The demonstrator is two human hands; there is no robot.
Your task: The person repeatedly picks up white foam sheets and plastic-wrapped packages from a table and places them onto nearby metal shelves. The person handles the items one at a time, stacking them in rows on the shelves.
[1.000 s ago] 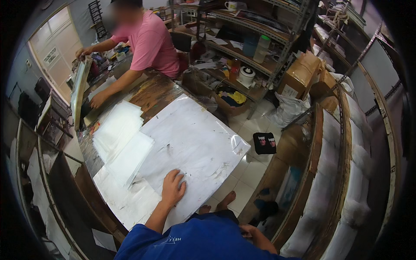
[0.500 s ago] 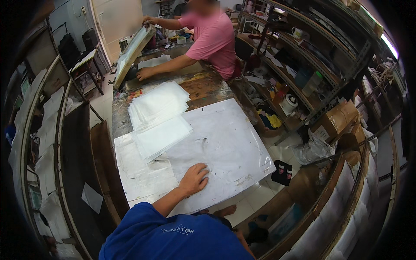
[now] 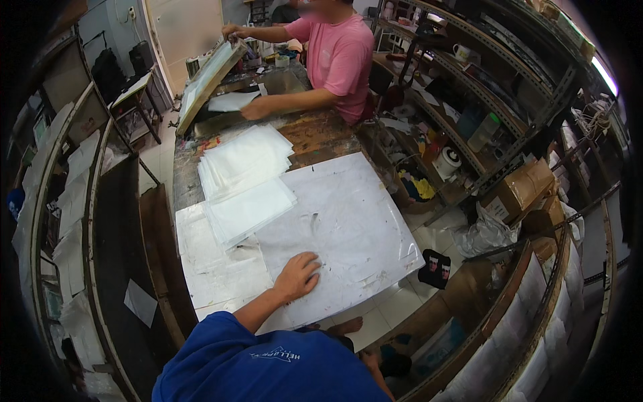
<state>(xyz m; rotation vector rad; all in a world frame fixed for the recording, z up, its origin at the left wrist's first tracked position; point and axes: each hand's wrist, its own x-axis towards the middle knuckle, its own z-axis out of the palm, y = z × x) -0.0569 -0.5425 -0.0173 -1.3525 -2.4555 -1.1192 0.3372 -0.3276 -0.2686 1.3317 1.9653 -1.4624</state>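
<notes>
Rests left hand (image 3: pixel 297 277) palm-down on the white covering (image 3: pixel 348 208) of the worktop (image 3: pixel 325 149), fingers loosely spread, gripping nothing; has right hand (image 3: pixel 369 360) low by the blue shirt (image 3: pixel 274 368) (mostly hidden, cannot tell its state). Shows pale sheets (image 3: pixel 248 177) overlapping, ahead and leftward of left hand, not touching.

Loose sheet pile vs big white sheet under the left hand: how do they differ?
Size: each sheet in the loose sheet pile is much smaller than the big white sheet.
Pose: the loose sheet pile is fanned and uneven; the big white sheet lies as one broad, flat surface.
Contact: the left hand rests on the big white sheet, not the loose sheet pile.
Shared: both are pale and lie on the table.
</notes>
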